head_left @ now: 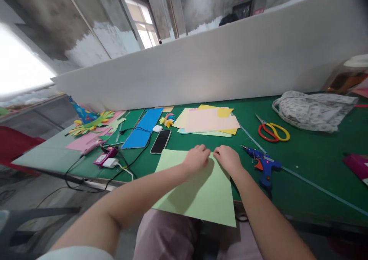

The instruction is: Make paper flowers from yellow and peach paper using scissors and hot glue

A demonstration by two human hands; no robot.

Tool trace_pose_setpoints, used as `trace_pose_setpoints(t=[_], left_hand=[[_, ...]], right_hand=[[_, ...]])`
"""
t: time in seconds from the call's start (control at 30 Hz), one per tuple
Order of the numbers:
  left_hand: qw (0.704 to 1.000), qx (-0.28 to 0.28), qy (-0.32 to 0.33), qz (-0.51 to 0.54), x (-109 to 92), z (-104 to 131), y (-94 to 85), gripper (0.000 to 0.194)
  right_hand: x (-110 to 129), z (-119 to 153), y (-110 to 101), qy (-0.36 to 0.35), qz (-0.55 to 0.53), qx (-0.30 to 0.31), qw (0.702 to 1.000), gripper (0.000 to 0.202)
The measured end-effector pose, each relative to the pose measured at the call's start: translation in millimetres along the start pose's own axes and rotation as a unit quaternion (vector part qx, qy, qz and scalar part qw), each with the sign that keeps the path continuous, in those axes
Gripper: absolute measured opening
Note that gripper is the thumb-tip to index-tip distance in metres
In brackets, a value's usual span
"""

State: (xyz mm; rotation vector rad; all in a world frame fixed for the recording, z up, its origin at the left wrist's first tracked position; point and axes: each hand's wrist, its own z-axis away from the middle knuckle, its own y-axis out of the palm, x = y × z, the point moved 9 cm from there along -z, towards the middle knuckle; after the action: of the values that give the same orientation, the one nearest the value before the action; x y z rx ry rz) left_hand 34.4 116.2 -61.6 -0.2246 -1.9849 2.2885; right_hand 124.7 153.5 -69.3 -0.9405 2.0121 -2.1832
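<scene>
A light green sheet of paper (207, 195) lies at the near edge of the green table, its lower part sticking out over my lap. My left hand (197, 159) rests on the sheet's far edge with its fingers curled over it. Just to the right, my right hand (228, 159) pinches the same edge near the far right corner. The fingertips of both hands come close together, and what lies right under them is partly hidden. To the right of my right hand lies a blue glue gun (266, 166) with a small red light.
Stacked coloured paper (209, 120) lies beyond the hands. Red-and-yellow scissors (273, 131) and a cloth bag (310, 110) are at right. A phone (161, 141), blue board (143, 130), pink glue gun (93, 147), power strip (105, 157) and loose cables are at left. A white partition (201, 68) stands behind.
</scene>
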Motion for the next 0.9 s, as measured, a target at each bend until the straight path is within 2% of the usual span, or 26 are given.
trace_pose_setpoints(t=[0.1, 0.3, 0.47, 0.9], left_hand=[[0.999, -0.037, -0.020, 0.022, -17.5, -4.2, 13.1, 0.020], [0.991, -0.103, -0.062, 0.057, -11.9, -2.5, 17.3, 0.022], [0.990, -0.106, -0.055, 0.078, -6.0, -2.3, 18.1, 0.028], [0.987, -0.095, -0.065, 0.108, 0.6, -5.3, 23.1, 0.024]], right_hand=[[-4.1, -1.7, 0.6, -0.002, 0.027, -0.007, 1.000, 0.022], [-8.6, -2.0, 2.9, -0.017, 0.049, -0.017, 0.999, 0.023], [-4.8, -0.2, 3.0, -0.018, 0.067, -0.037, 0.997, 0.023], [-3.1, 0.2, 1.4, -0.006, 0.109, -0.061, 0.992, 0.020]])
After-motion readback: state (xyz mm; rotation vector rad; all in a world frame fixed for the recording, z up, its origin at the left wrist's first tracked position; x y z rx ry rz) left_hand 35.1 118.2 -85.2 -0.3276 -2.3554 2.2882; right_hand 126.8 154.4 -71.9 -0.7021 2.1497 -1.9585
